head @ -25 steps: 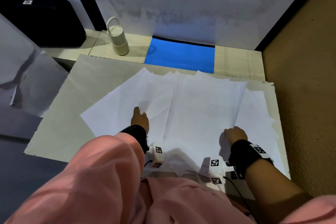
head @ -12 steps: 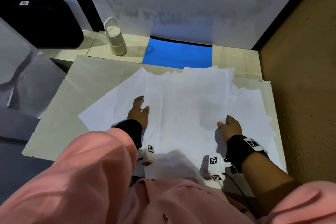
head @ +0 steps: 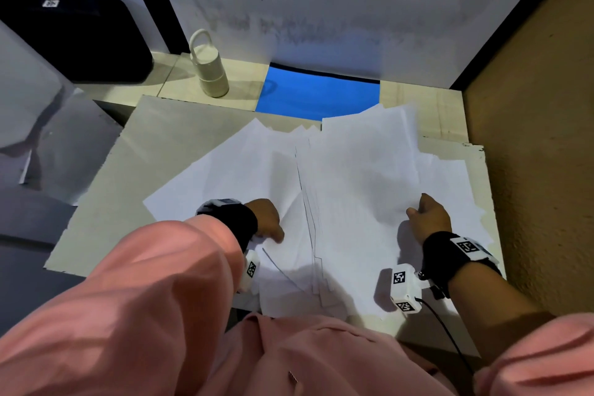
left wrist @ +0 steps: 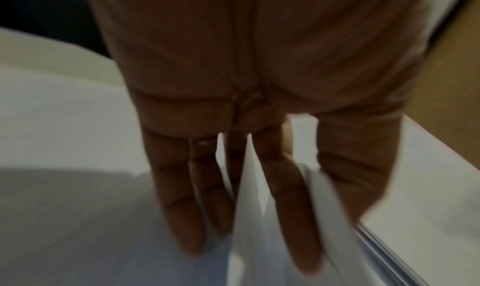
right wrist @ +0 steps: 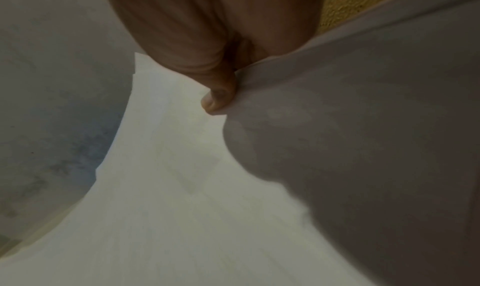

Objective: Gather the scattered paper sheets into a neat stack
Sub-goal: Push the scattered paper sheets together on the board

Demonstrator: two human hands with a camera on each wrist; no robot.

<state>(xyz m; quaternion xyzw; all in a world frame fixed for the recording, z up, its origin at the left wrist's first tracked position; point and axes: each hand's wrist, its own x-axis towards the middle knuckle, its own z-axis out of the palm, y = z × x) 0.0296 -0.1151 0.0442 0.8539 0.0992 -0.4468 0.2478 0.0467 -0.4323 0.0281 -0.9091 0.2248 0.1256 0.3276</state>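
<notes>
From the head view the sheets point(head: 347, 190) lie fanned and overlapping across the board point(head: 154, 151), under both hands. Only the left wrist view shows the left hand point(head: 268, 219) with straight fingers point(left wrist: 288, 218) threaded between lifted sheet edges. The right wrist view shows the right hand point(head: 429, 219) pinching a sheet, thumb point(right wrist: 221, 93) on top; its other fingers are hidden behind paper. Both wrist views are blurred.

White paper sheets point(head: 353, 177) lie fanned and overlapping across a pale grey desk point(head: 167, 138). The left hand point(head: 266, 219) presses on the sheets near their left side; the right hand point(head: 429, 219) grips sheets further right (both wrists wear black bands). Behind stand a cream handled bottle point(head: 209, 71) and a blue mat point(head: 315, 93).
</notes>
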